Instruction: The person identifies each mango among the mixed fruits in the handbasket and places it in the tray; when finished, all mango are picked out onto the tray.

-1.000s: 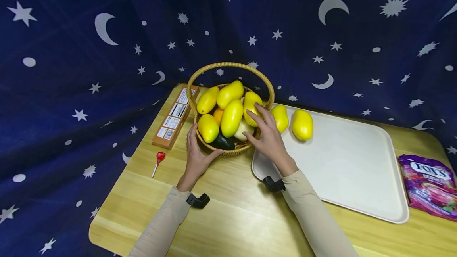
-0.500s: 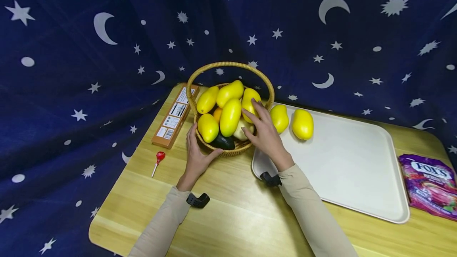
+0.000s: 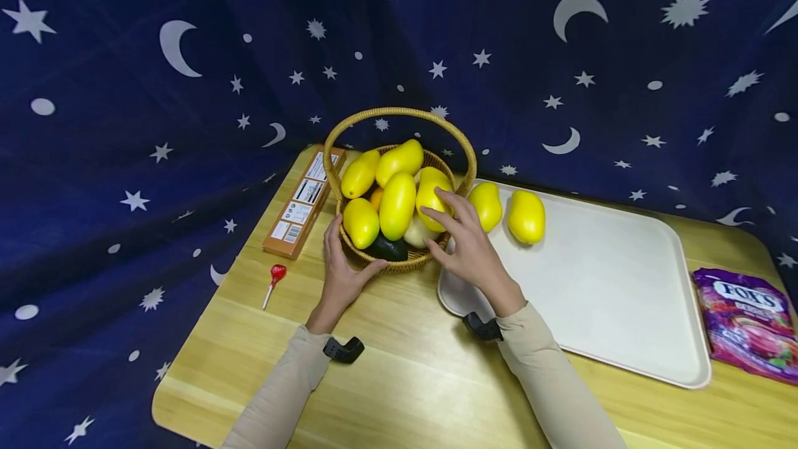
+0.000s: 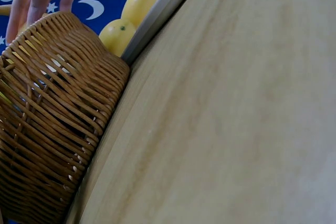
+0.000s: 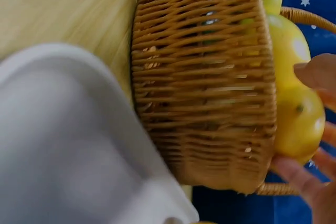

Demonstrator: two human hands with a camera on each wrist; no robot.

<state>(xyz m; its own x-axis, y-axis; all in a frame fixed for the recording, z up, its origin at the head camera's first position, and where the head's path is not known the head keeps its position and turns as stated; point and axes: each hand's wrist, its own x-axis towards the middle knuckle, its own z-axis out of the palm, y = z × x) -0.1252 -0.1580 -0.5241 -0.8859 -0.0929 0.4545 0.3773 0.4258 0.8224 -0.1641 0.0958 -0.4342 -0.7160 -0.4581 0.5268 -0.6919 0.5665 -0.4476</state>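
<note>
A wicker basket (image 3: 399, 267) with a tall handle is heaped with yellow mangoes, among them one lying lengthwise in the middle (image 3: 397, 206). An orange (image 3: 376, 198), a dark green avocado (image 3: 388, 247) and a pale round fruit (image 3: 419, 233) show between them. My left hand (image 3: 342, 281) holds the basket's near left side, fingers along the outer wall and thumb at the front rim. On the right side, my right hand (image 3: 469, 249) reaches over the rim with spread fingers, fingertips at the rightmost mango (image 3: 433, 196). The right wrist view shows thumb and fingers around this mango (image 5: 299, 124).
Right of the basket lies a white tray (image 3: 598, 283); two mangoes (image 3: 485, 206) (image 3: 526, 217) rest at its far left end. A purple candy bag (image 3: 745, 321) lies beyond it. An orange-brown box (image 3: 304, 203) and a red lollipop (image 3: 274, 283) are on the left.
The rightmost mango in the basket shifted slightly away, then back toward me, with my right hand moving along. My left hand keeps its place on the basket.
</note>
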